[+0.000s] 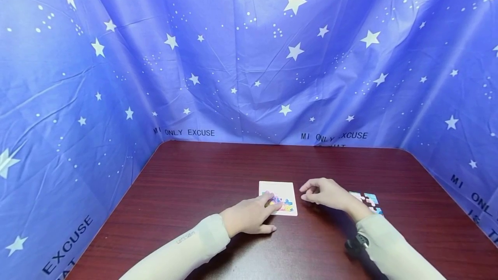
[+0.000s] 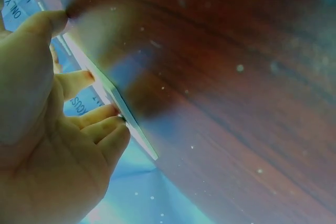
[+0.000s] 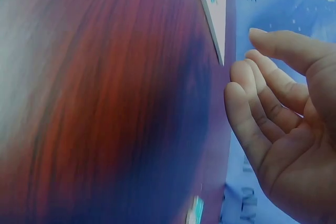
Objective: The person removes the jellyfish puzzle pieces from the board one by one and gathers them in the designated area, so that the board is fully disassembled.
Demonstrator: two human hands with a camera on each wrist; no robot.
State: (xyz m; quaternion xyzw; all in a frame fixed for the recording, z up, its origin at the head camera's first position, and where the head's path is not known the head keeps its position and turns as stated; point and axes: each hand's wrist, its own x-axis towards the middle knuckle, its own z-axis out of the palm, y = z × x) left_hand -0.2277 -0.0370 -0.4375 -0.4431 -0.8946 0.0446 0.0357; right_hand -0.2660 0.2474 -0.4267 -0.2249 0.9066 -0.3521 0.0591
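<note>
A square white puzzle board [image 1: 277, 187] lies on the table, its lower part filled with colourful pieces and its upper part plain white. My left hand [image 1: 250, 215] rests on the left side of the board with fingers spread. In the left wrist view its fingertips touch the board's edge [image 2: 126, 109]. Just right of the board, my right hand [image 1: 328, 192] hovers with loosely bent fingers. The right wrist view shows nothing between that hand's thumb and fingers. Several loose jigsaw pieces [image 1: 371, 198] lie beyond the right wrist, partly hidden by the forearm.
The dark red wooden table [image 1: 202, 172] has a wood-grain top. Blue cloth [image 1: 241, 55] with white stars hangs behind it and along both sides. A dark device [image 1: 355, 245] is strapped at the right wrist.
</note>
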